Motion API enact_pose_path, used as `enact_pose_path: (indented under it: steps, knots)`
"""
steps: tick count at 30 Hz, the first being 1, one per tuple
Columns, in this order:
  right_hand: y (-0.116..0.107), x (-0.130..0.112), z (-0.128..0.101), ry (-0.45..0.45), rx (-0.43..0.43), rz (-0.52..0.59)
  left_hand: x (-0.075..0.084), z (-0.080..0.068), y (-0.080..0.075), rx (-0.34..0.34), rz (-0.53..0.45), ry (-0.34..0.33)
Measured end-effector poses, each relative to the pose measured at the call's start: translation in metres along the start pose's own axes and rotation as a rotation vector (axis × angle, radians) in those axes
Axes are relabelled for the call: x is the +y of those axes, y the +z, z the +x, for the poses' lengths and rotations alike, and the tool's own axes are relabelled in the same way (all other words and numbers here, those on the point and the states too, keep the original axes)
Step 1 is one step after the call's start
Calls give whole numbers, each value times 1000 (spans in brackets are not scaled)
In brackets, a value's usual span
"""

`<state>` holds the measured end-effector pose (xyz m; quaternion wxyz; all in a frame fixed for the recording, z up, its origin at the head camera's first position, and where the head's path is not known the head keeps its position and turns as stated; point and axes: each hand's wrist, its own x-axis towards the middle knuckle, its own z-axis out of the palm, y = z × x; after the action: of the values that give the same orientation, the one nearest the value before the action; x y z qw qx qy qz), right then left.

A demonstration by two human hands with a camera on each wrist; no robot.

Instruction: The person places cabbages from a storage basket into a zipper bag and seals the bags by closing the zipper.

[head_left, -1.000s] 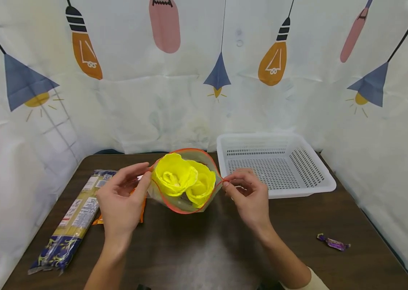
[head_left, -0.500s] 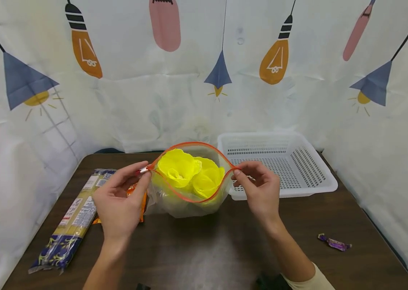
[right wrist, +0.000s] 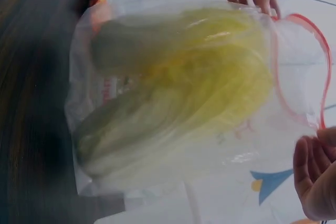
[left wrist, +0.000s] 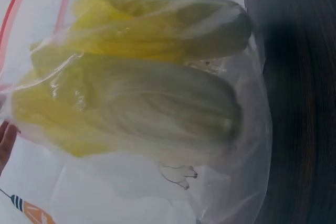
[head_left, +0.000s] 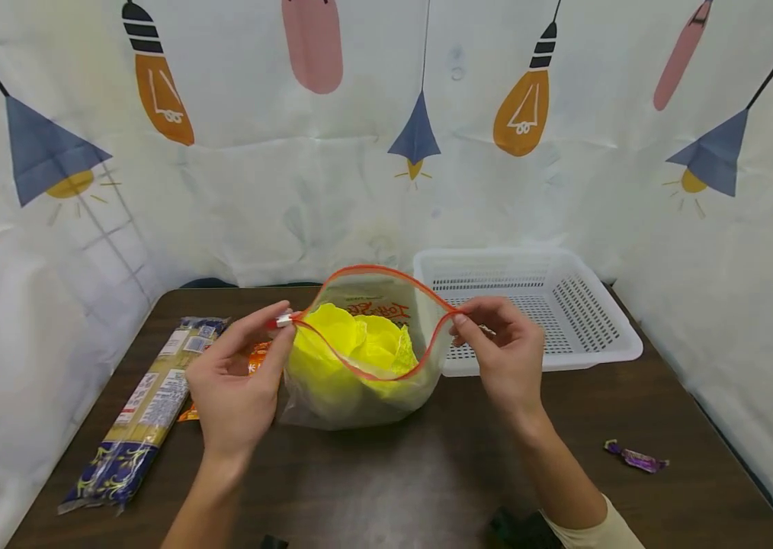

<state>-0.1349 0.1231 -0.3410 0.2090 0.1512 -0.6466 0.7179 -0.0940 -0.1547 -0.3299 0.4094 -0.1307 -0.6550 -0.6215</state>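
A translucent zip bag (head_left: 359, 400) with a red-edged mouth stands open between my hands, over the table. Inside are two ruffled yellow flower-like things (head_left: 338, 332); through the plastic in both wrist views, their long lower parts look grey-green and rounded (left wrist: 173, 103). My left hand (head_left: 238, 374) pinches the bag's left top corner, at the white slider (head_left: 284, 320). At the opposite corner, my right hand (head_left: 503, 351) pinches the red rim between thumb and fingers. Red printing shows on the bag's inner back wall.
On the left lies a long blue-and-gold packet (head_left: 146, 419), with an orange packet (head_left: 189, 412) partly behind my left hand. A white perforated basket (head_left: 595, 358) sits at the back right. A purple wrapped candy (head_left: 636, 457) lies on the dark table (head_left: 386, 488) at right.
My right hand has moved right, drawing the bag's mouth wider. The bag has tipped so more of its front side shows, and the yellow things sit lower within the rim.
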Motion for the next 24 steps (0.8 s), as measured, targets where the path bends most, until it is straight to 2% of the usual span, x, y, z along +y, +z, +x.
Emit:
enact_pose_path:
  steps: [3,8,13,20,24]
  knots:
    - [-3,-2,3,-7,-7,-5,-2,1,-2,-11,-27,-7]
    - [-11,-3,9,4,32,-10,-6,8,-10,75,-56,-42]
    - [-18,-3,15,14,44,-36,-8,12,-17,110,11,-72]
    - [-22,-2,22,48,53,-17,-9,13,-20,99,31,-123]
    - [-22,-3,23,34,52,-7,-9,13,-21,93,40,-143]
